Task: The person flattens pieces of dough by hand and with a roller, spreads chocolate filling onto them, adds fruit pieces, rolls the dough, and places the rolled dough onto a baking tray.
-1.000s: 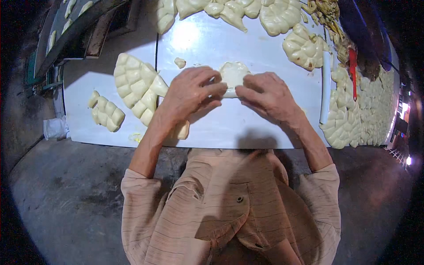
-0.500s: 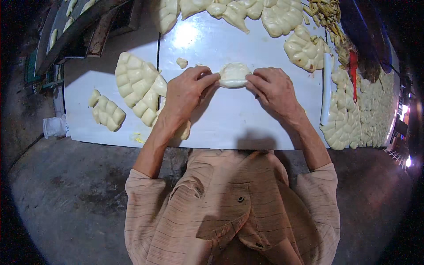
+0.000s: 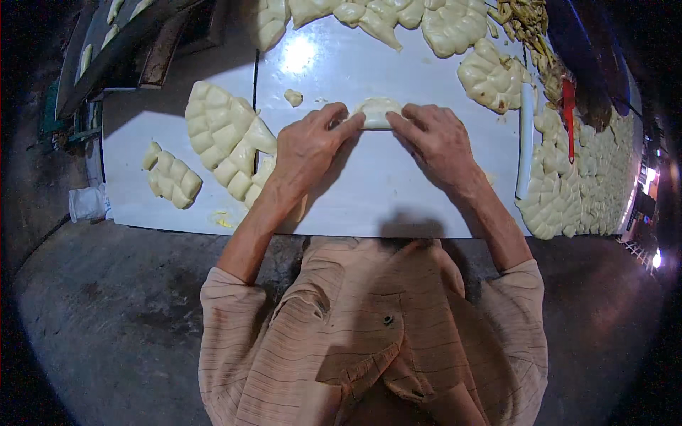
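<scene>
On the white table (image 3: 419,192) in front of me lies a small piece of pale dough (image 3: 376,117), folded into a short roll with its far part still flat. My left hand (image 3: 309,142) grips the roll's left end, thumb and fingers closed on it. At the other end, my right hand (image 3: 439,142) pinches the dough in the same way. The fingers cover both ends of the roll. A small scrap of dough (image 3: 293,97) rests just beyond my left hand.
Left of my forearm lies a scored dough slab (image 3: 224,135), with a smaller slab (image 3: 172,179) beside it. More dough (image 3: 455,28) lines the far side. At right are a white strip (image 3: 526,142), a large dough sheet (image 3: 558,202), a red-handled tool (image 3: 569,117) and yellowish strips (image 3: 522,25).
Both hands have moved slightly away from me and closer together, rolling the dough forward. Less of its flat part shows now.
</scene>
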### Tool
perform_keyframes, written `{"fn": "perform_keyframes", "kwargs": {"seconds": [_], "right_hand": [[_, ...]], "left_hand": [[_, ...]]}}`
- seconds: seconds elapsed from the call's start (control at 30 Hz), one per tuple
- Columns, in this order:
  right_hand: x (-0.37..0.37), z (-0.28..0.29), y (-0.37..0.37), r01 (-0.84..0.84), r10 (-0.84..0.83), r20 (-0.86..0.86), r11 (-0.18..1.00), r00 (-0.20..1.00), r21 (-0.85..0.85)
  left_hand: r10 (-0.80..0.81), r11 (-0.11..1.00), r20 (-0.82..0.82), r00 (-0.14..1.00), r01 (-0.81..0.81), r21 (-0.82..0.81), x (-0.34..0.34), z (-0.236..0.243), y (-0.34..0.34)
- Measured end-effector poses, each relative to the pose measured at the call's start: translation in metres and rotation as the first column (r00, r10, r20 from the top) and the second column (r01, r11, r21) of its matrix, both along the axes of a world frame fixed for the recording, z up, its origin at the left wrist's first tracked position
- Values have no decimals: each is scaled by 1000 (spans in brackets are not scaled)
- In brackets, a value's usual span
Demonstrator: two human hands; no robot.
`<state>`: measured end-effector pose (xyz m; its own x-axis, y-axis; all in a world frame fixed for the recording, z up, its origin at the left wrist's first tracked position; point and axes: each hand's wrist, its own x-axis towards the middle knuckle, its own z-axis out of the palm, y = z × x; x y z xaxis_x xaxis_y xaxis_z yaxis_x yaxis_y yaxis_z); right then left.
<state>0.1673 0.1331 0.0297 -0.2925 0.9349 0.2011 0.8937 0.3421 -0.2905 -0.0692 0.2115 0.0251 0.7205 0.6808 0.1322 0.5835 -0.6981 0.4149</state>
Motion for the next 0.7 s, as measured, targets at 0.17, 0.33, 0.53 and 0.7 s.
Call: {"fn": "perform_keyframes", "kwargs": {"seconds": [0.17, 0.33, 0.53, 0.7], "right_hand": [[-6, 5, 2, 54, -50, -71, 997, 996, 63], [-2, -4, 12, 54, -54, 2, 998, 999, 38], [-7, 0, 11, 40, -35, -76, 998, 997, 58], [-4, -2, 29, 93, -93, 12, 996, 996, -14]], "left_hand": [[28, 997, 61, 998, -32, 65, 2, 2, 2], [82, 996, -25, 996, -83, -28, 13, 2, 3], [37, 997, 48, 998, -40, 58, 15, 3, 3], [139, 990, -17, 990, -138, 12, 26, 6, 19]]}}
